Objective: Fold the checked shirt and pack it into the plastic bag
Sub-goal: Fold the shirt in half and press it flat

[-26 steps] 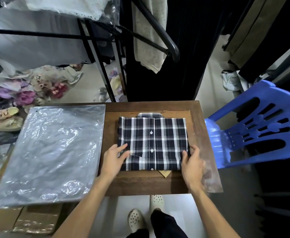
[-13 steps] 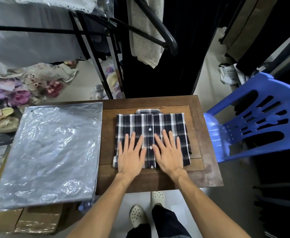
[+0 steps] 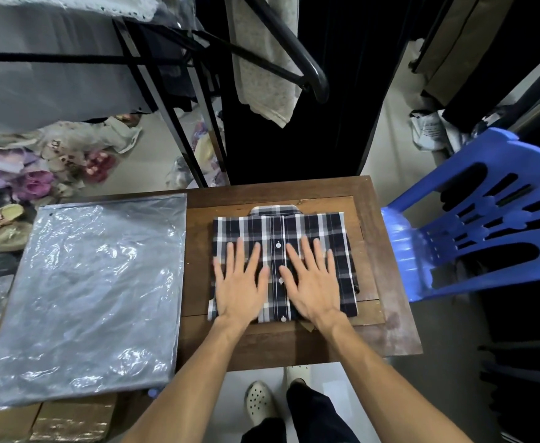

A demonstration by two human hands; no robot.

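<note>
Fingers [image 3: 241, 251] of both hands are spread and laid flat, nothing being pinched or gripped: the left hand [image 3: 239, 287] is pressed on the left half of the shirt [image 3: 281, 225], the right hand [image 3: 313, 282] on the right half, with the button placket seen between them. The shirt is thus directly under the palms, already folded to a compact rectangle with the collar turned away from the person and the hem at the near edge; its long axis is judged to run from near to far, though the shape is close to square. It is supported by a board [image 3: 361, 302] set on the wooden table [image 3: 390, 334]. A corner of card or paper is seen poking out from under the near edge. The bag [image 3: 86, 289] is laid flat just beside the shirt, to the left of the fingers, partly on the table and partly on cardboard boxes [image 3: 70, 420]; its long axis also runs near to far, and which end is open cannot be told for certain. The left hand is the nearer one to the bag. Folding is judged finished and the pressing a last smoothing; packing is not yet begun. A blue chair [image 3: 486, 219] stands to the right, well apart from the bag.
</note>
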